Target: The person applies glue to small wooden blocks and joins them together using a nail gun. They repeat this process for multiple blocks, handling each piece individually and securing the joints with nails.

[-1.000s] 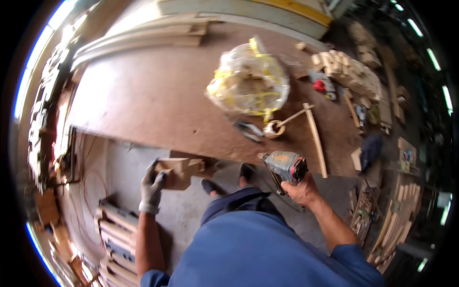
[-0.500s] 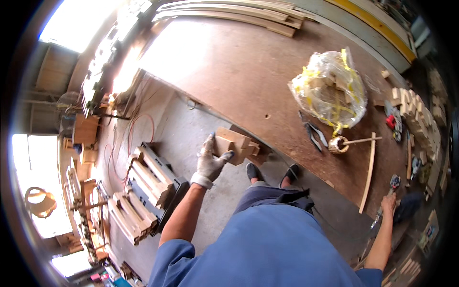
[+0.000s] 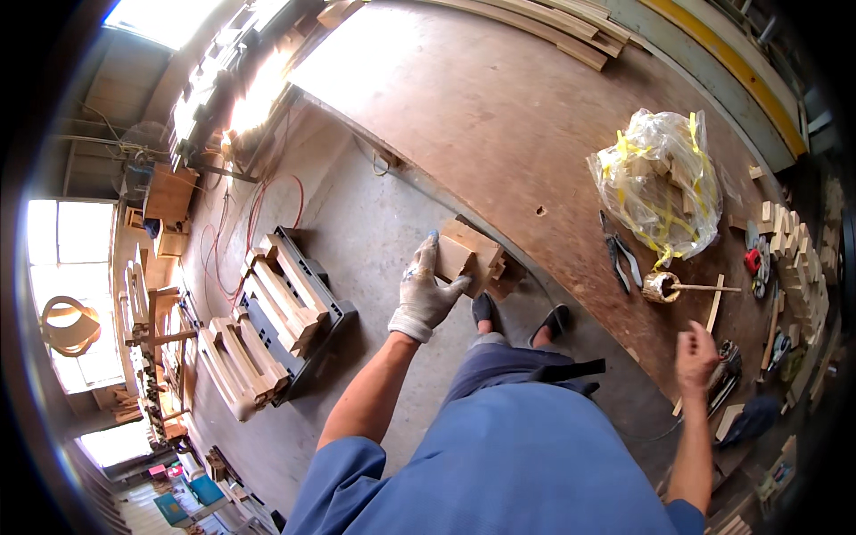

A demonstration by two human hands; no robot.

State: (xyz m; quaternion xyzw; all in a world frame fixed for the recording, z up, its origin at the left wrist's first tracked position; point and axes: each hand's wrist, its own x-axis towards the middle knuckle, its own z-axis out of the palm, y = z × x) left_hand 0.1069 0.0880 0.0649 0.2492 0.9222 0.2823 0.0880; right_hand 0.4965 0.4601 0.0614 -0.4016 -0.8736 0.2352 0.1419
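A small assembly of pale wooden blocks (image 3: 473, 259) sits just above the middle of the view, held in the air over the grey concrete floor (image 3: 374, 214) beside the near edge of the brown workbench (image 3: 535, 116). The left hand (image 3: 428, 290), in a soiled white work glove, grasps the blocks from their 8 o'clock side, fingers wrapped up the near face. Toward 4 o'clock from the blocks, well apart, the bare right hand (image 3: 697, 357) hangs over the bench edge with fingers loosely spread and nothing in them, just beside a power tool (image 3: 729, 364) lying there. At 2 o'clock on the bench lies a clear plastic bag of wood pieces bound with yellow strapping (image 3: 660, 178), with pliers (image 3: 620, 259) below it. At 9 o'clock a dark pallet of timber frames (image 3: 267, 330) stands on the floor.
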